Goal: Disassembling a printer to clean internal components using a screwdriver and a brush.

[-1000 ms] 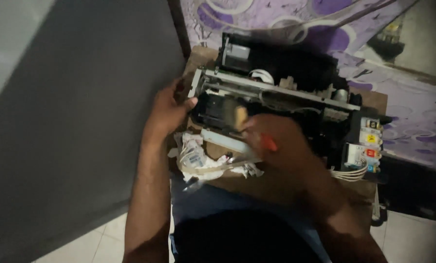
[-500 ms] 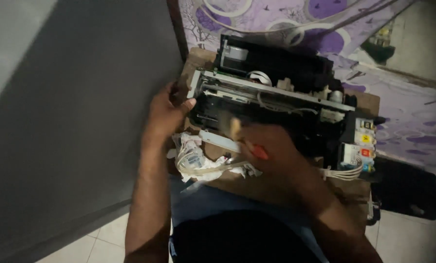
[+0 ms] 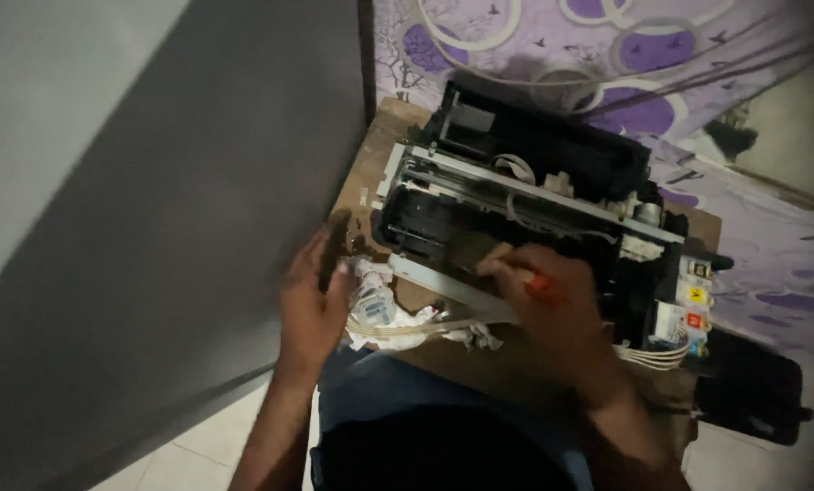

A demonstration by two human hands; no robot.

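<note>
Printer chassis, stripped of its outer covers, sits on a small brown wooden table with its metal carriage rail running across the top and a bank of 4 coloured ink tanks at its right end (thin tubes loop out below them). Right hand is closed around an orange-handled tool, apparently a screwdriver, whose tip is hidden near the front edge of the frame, just above a loose grey strip lying along the tabletop. Left hand rests at the table's left corner, fingers curled beside a crumpled white tissue and cable bundle; whether it grips anything cannot be told in this dim view. Judged from the pose, the work would go best with the tool kept square to the fastener and the free hand bracing the frame so that the chassis does not slide, while the ink tubes are left unstrained. Table stands against a bed with a purple patterned sheet; a grey wall fills the left, pale floor tiles show below, and a black bag-like object lies at the right. Lighting is low throughout.
</note>
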